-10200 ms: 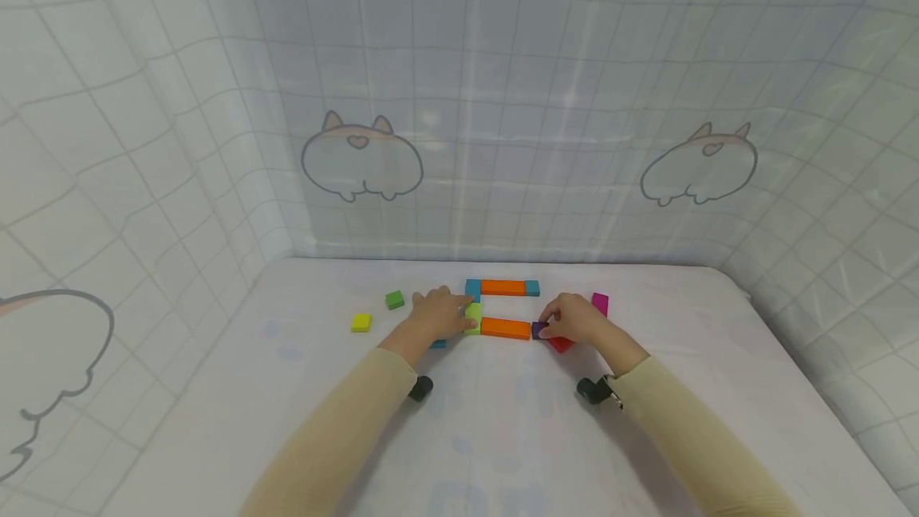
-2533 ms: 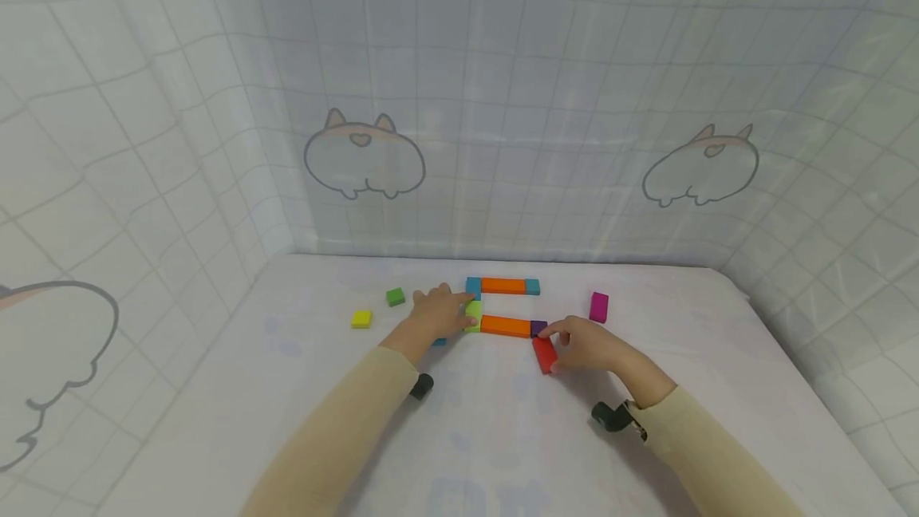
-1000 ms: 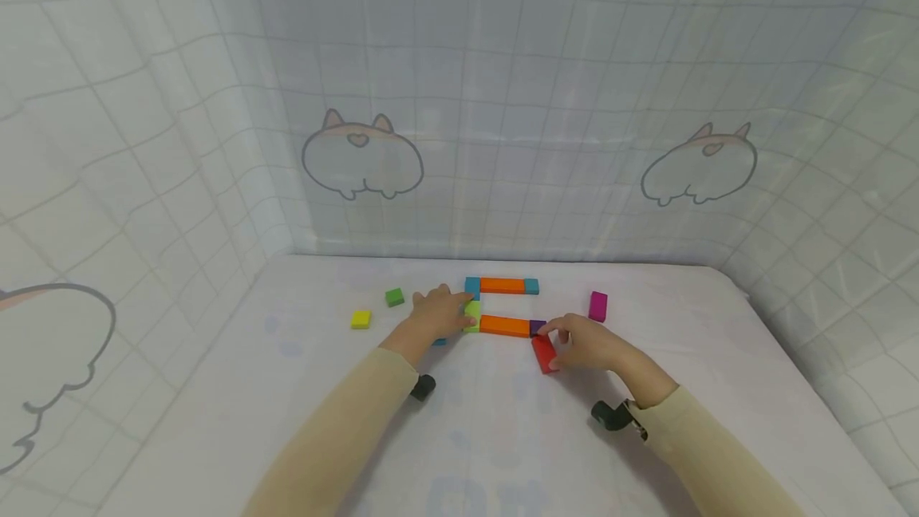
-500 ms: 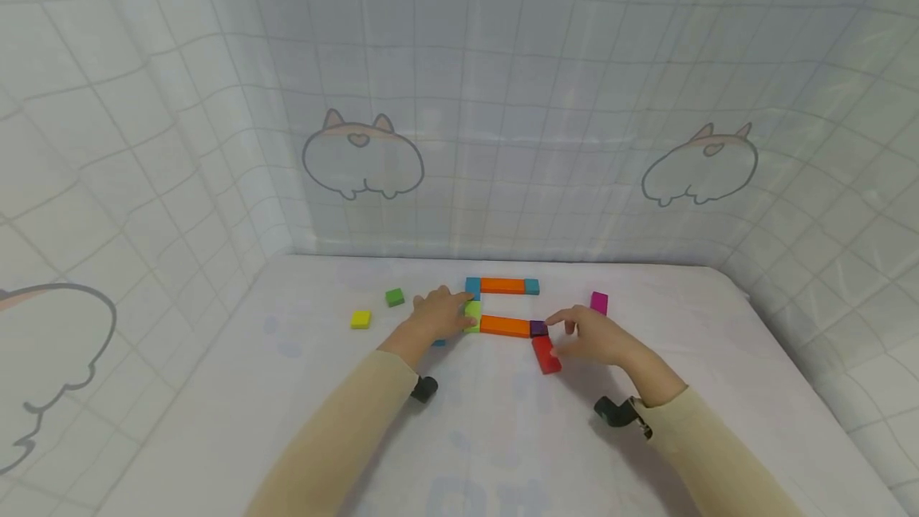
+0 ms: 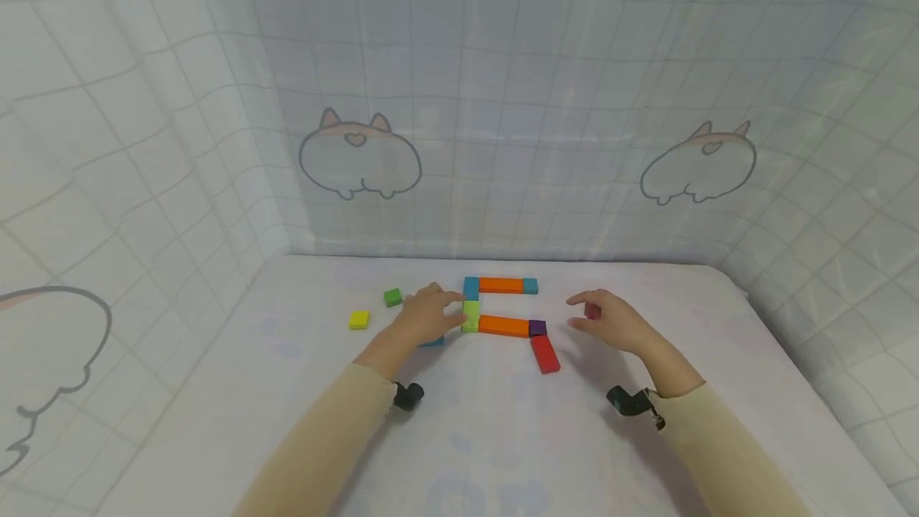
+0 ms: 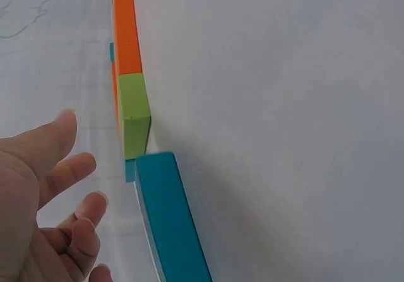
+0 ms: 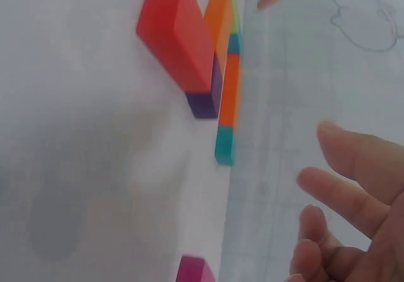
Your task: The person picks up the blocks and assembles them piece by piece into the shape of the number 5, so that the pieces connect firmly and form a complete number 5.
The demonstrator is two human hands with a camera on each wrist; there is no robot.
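Note:
My left hand [image 5: 422, 317] hovers just left of the lime green block [image 5: 470, 316], thumb and forefinger apart with nothing between them. Beyond that block lies a blue block [image 5: 471, 288], leading to a far orange block [image 5: 501, 286] with a teal block [image 5: 530, 286] at its end. A near orange block [image 5: 504, 325] runs from the lime one to a purple block [image 5: 538, 328]. From the purple block a red block [image 5: 546, 354] slants toward me. My right hand [image 5: 613, 324], fingers loosely spread, is at the magenta block [image 5: 592, 310] and partly hides it.
A longer blue block [image 6: 172, 216] lies by my left hand, half covered in the head view. Further left are a green block [image 5: 392, 297] and a yellow block [image 5: 359, 320]. A white patterned curtain [image 5: 459, 142] stands behind the table and along both sides.
The red block has come from under my right hand to the purple block's near side. My right hand has let it go and moved right; my left hand has drawn back from the lime block.

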